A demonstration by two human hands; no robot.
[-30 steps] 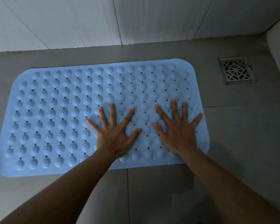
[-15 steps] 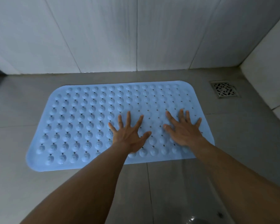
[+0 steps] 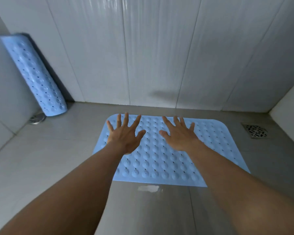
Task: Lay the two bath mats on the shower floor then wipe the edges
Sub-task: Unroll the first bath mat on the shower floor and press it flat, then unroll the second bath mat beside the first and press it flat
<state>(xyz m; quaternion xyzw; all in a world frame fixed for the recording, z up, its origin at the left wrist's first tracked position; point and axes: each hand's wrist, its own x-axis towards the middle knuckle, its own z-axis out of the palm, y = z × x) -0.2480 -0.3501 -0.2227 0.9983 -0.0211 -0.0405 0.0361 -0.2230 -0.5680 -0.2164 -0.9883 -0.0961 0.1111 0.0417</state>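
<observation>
My view is dim and bluish, brightest on the blur-streaked back wall (image 3: 159, 48). A small glare patch shows on the floor (image 3: 143, 209); edges bow.

Bath mats: two, both pale blue; a flat bath mat (image 3: 159, 160) beneath the hands, a rolled bath mat (image 3: 36, 77) upright well to the left of them
Hands: two, left hand (image 3: 126, 134) and right hand (image 3: 178, 134), five spread fingers on each
Floor drains: two; a square drain grate (image 3: 255, 131) right of the right hand, a round drain cover (image 3: 36, 118) far left of the left hand
</observation>
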